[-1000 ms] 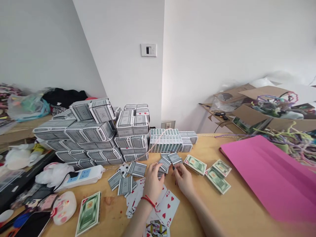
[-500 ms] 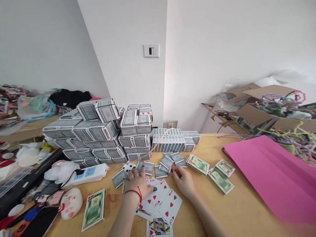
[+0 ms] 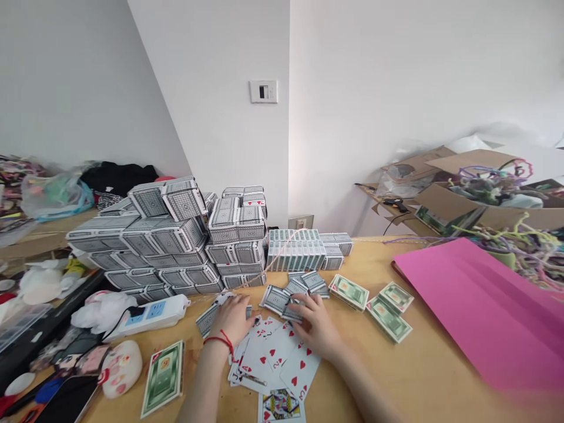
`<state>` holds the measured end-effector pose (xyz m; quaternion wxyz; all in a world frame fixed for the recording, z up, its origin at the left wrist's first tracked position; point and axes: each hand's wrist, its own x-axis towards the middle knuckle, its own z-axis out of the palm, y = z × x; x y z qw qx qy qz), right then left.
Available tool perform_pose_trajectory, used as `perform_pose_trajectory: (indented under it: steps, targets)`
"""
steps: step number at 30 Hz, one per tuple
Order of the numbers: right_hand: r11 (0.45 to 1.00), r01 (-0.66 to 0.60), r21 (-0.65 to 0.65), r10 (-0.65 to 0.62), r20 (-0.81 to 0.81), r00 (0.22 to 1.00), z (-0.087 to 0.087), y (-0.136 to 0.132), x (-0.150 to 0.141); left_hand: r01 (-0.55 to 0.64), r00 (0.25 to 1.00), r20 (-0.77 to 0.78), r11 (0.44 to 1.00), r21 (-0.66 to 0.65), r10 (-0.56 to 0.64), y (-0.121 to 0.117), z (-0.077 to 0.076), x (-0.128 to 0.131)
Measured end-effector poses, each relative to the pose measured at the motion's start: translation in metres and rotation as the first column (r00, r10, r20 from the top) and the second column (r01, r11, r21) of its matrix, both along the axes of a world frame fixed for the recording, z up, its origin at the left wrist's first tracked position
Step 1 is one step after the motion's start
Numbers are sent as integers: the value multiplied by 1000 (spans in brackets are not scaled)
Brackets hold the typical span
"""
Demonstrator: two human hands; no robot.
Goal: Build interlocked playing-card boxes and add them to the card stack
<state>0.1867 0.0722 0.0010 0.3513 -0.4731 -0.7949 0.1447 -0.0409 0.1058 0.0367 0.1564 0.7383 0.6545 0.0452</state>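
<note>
Loose playing cards (image 3: 275, 355) lie face up on the wooden table (image 3: 423, 376) in front of me, with several folded grey-backed card pieces (image 3: 275, 298) just beyond them. My left hand (image 3: 230, 320), a red string at its wrist, lies flat with fingers spread over grey-backed pieces at the left of the pile. My right hand (image 3: 314, 326) rests on the cards, its fingertips touching a folded grey piece (image 3: 294, 311). Whether it grips that piece is unclear. Behind stands a large stack of blocks built from card backs (image 3: 176, 238).
Green card packs (image 3: 390, 317) lie to the right, another (image 3: 163, 379) at the left front. A pink sheet (image 3: 480, 311) covers the right side. A white power strip (image 3: 150, 311), tissues and clutter sit left. Cardboard boxes with coloured cords (image 3: 484, 197) stand at the back right.
My left hand moved left from the folded pieces onto the grey-backed cards and flattened there. My right hand shifted left and down onto the pile. The face-up cards spread slightly.
</note>
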Motion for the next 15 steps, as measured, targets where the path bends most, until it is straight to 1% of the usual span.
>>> perform_pose_trajectory:
  steps: [3, 7, 11, 15]
  targets:
    - [998, -54, -17, 55, 71, 996, 1, -2, -5, -22, 1000, -22, 1000, -8, 22, 5, -9, -16]
    - [999, -22, -32, 24, 59, 998, -5, 0, -6, -43, 999, 9, 999, -27, 43, 11, -18, -28]
    - [1000, -1, -23, 2, 49, 999, -8, 2, -4, -67, 997, 27, 998, 8, 67, 15, -17, -37]
    - [999, 23, 34, -25, 62, 998, -7, 0, -4, -70, 997, 31, 997, 23, 69, 14, -9, -38]
